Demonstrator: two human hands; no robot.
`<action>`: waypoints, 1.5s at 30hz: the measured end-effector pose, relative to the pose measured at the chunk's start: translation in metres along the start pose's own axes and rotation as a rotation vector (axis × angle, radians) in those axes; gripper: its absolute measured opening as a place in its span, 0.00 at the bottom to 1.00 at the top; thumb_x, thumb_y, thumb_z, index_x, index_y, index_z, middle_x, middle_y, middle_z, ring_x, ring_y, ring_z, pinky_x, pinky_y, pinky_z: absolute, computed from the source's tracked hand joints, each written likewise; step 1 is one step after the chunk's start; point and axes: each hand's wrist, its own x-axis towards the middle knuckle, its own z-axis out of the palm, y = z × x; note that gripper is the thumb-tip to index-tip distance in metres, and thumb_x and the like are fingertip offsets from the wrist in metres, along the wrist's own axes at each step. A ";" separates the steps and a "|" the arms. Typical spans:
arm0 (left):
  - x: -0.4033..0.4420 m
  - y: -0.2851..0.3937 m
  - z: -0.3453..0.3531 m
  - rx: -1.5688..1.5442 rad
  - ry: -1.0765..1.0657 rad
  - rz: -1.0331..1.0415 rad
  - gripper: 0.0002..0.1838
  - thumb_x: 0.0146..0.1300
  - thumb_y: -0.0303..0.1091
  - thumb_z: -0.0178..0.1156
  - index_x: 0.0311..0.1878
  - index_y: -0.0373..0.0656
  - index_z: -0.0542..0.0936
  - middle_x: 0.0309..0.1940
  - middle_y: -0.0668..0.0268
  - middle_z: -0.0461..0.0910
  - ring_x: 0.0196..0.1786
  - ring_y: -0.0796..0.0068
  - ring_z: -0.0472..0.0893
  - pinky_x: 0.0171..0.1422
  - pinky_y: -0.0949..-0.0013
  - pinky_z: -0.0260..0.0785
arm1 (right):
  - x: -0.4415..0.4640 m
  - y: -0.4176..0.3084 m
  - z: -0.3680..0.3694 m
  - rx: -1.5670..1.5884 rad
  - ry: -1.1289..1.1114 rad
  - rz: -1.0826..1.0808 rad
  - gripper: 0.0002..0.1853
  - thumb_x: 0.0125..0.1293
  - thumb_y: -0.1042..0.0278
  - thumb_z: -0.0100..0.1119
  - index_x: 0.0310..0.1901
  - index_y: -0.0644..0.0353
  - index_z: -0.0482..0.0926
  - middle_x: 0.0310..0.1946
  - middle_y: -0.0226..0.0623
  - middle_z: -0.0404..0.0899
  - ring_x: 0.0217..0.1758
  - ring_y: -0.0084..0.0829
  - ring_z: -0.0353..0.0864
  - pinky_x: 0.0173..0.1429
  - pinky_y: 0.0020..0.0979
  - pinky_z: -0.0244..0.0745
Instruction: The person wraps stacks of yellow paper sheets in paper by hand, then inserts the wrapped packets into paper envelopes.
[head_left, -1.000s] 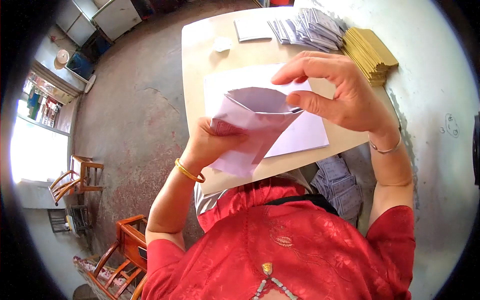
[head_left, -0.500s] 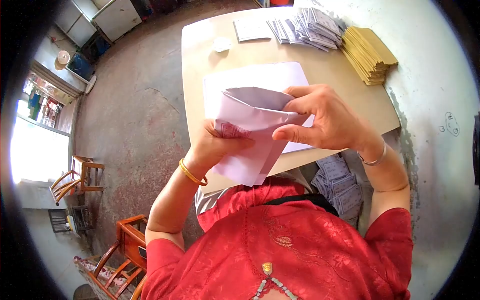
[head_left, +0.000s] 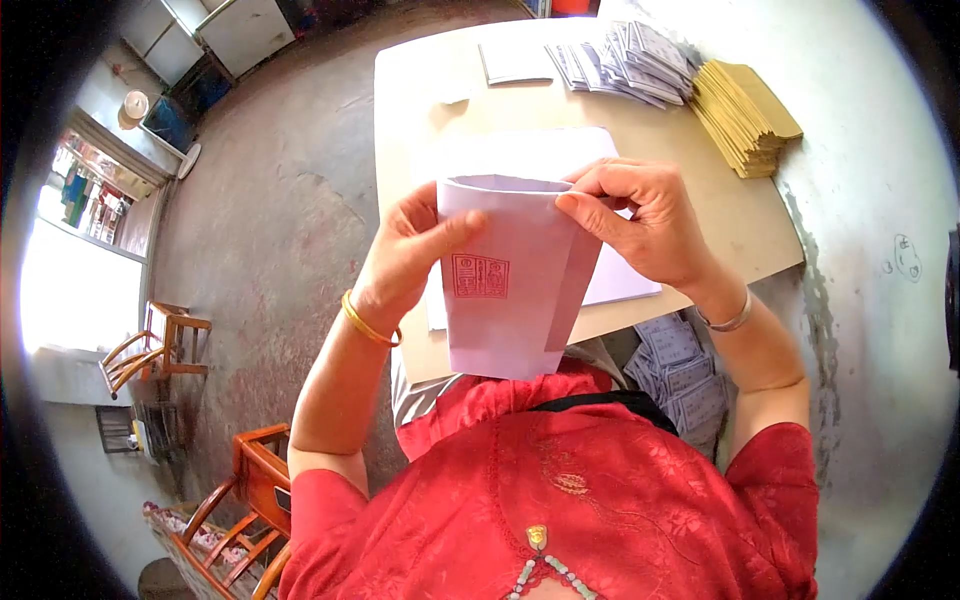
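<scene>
A white paper bag (head_left: 510,285) with a red printed stamp hangs upright between my hands, its mouth at the top slightly parted. My left hand (head_left: 420,245) grips the bag's left edge, thumb on the front and fingers behind it. At the upper right corner, my right hand (head_left: 640,220) pinches the rim between thumb and fingers. Behind the bag, white paper sheets (head_left: 625,285) lie on the pale table (head_left: 720,240). What the bag contains, if anything, is hidden.
Toward the table's far side lie a heap of printed paper packets (head_left: 630,65), a yellow paper stack (head_left: 745,115) and a flat white stack (head_left: 515,65). More packets (head_left: 680,370) sit below the table's right edge. Wooden chairs (head_left: 265,475) stand at left; a wall (head_left: 870,330) borders the right.
The bag has been straightened upright and its folded, gaping mouth is now narrower and smoother. My left hand has moved up along its edge; my right hand now pinches the rim corner.
</scene>
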 end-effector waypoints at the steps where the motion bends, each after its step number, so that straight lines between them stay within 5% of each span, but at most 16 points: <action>1: 0.003 0.004 0.003 -0.011 0.041 0.033 0.14 0.64 0.29 0.68 0.52 0.38 0.81 0.42 0.68 0.85 0.43 0.82 0.81 0.48 0.74 0.75 | 0.001 0.000 0.002 0.020 0.007 0.019 0.08 0.65 0.70 0.67 0.32 0.66 0.82 0.27 0.30 0.82 0.28 0.14 0.75 0.31 0.22 0.71; 6: 0.006 0.008 0.011 0.178 0.168 0.160 0.05 0.65 0.26 0.66 0.42 0.37 0.85 0.35 0.71 0.85 0.36 0.87 0.79 0.40 0.80 0.72 | 0.005 -0.004 0.009 0.190 0.102 0.001 0.07 0.63 0.73 0.66 0.39 0.62 0.78 0.37 0.32 0.84 0.39 0.19 0.81 0.43 0.25 0.78; 9: 0.000 0.017 0.020 0.262 0.235 0.235 0.04 0.65 0.24 0.66 0.41 0.36 0.85 0.33 0.72 0.85 0.36 0.88 0.78 0.40 0.80 0.72 | 0.012 -0.018 0.007 -0.015 0.138 -0.259 0.06 0.61 0.77 0.66 0.38 0.61 0.79 0.46 0.39 0.84 0.47 0.22 0.82 0.46 0.25 0.77; 12: -0.005 0.019 0.018 0.366 0.241 0.307 0.04 0.64 0.23 0.67 0.41 0.36 0.85 0.33 0.72 0.85 0.36 0.88 0.78 0.40 0.80 0.72 | 0.015 -0.017 0.002 -0.130 0.035 -0.338 0.06 0.60 0.78 0.66 0.38 0.63 0.79 0.47 0.43 0.84 0.45 0.23 0.82 0.46 0.25 0.78; 15: -0.009 0.021 0.021 0.453 0.265 0.352 0.04 0.63 0.23 0.67 0.41 0.37 0.86 0.32 0.73 0.85 0.35 0.88 0.78 0.40 0.80 0.72 | 0.015 -0.015 0.004 -0.130 0.037 -0.260 0.07 0.58 0.74 0.67 0.36 0.61 0.79 0.43 0.40 0.85 0.45 0.36 0.83 0.48 0.33 0.79; 30: -0.015 0.026 0.026 0.516 0.291 0.406 0.04 0.63 0.23 0.68 0.40 0.36 0.86 0.31 0.73 0.85 0.34 0.89 0.78 0.39 0.80 0.72 | 0.015 -0.020 -0.002 -0.161 0.029 -0.308 0.02 0.56 0.77 0.62 0.30 0.60 0.78 0.46 0.41 0.85 0.45 0.34 0.84 0.50 0.32 0.79; 33: -0.015 0.028 0.025 0.328 0.318 0.417 0.04 0.63 0.22 0.67 0.40 0.36 0.86 0.31 0.74 0.84 0.34 0.89 0.78 0.38 0.81 0.71 | 0.015 -0.016 -0.001 -0.048 0.108 -0.340 0.01 0.57 0.77 0.61 0.30 0.60 0.79 0.48 0.41 0.85 0.48 0.32 0.84 0.54 0.32 0.78; 36: -0.013 0.031 0.011 0.400 0.301 0.434 0.04 0.64 0.22 0.66 0.40 0.35 0.86 0.31 0.73 0.84 0.34 0.89 0.78 0.38 0.81 0.71 | 0.020 -0.009 -0.011 0.005 0.120 -0.368 0.01 0.60 0.76 0.62 0.33 0.60 0.80 0.50 0.41 0.85 0.49 0.29 0.83 0.55 0.31 0.77; 40: -0.013 0.037 0.024 0.449 0.266 0.407 0.03 0.64 0.21 0.66 0.40 0.35 0.86 0.31 0.75 0.84 0.34 0.89 0.77 0.36 0.81 0.70 | 0.025 -0.018 -0.012 0.033 0.017 -0.303 0.12 0.66 0.69 0.65 0.48 0.63 0.80 0.50 0.44 0.83 0.52 0.30 0.82 0.60 0.32 0.75; 42: -0.011 0.041 0.032 0.507 0.219 0.386 0.03 0.64 0.22 0.65 0.39 0.34 0.86 0.30 0.75 0.83 0.33 0.89 0.76 0.36 0.81 0.70 | 0.028 -0.023 -0.008 -0.107 -0.125 -0.268 0.14 0.63 0.65 0.69 0.46 0.64 0.83 0.38 0.34 0.84 0.42 0.23 0.82 0.49 0.25 0.76; 45: -0.005 0.043 0.029 0.596 0.173 0.339 0.02 0.64 0.22 0.66 0.38 0.34 0.85 0.30 0.75 0.83 0.33 0.89 0.76 0.36 0.80 0.71 | 0.031 -0.023 -0.003 -0.187 -0.196 -0.155 0.13 0.62 0.59 0.68 0.36 0.62 0.83 0.22 0.42 0.79 0.25 0.26 0.77 0.34 0.29 0.74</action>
